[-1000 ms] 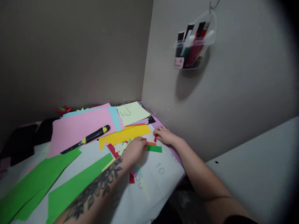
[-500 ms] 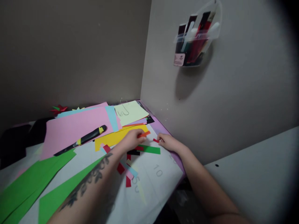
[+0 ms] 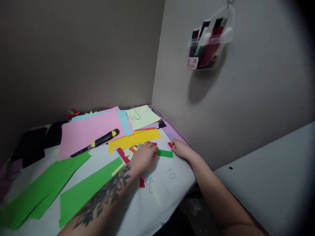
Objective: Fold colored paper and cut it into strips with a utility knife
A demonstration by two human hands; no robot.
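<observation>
My right hand (image 3: 181,149) pinches a small red paper strip (image 3: 170,144) near the right side of the table. My left hand (image 3: 145,156) rests over a loose heap of coloured paper strips, its fingers bent downward and slightly apart. A green paper strip (image 3: 165,153) lies at the left fingertips, pointing toward my right hand. Beside the left hand are a red strip (image 3: 122,155) and an orange strip (image 3: 133,149). Another red strip (image 3: 142,183) pokes out below the wrist. The palm hides part of the heap.
A black-and-yellow utility knife (image 3: 103,139) lies across pink paper (image 3: 91,126). Large green sheets (image 3: 88,186) lie at the left, a yellow strip (image 3: 135,140) behind the hands. Pale written paper (image 3: 142,117) sits at the back. A clear container (image 3: 208,49) hangs on the right wall.
My left hand has let go of the orange strip and moved down onto the heap. My right hand still holds the red strip. The view has shifted slightly left.
</observation>
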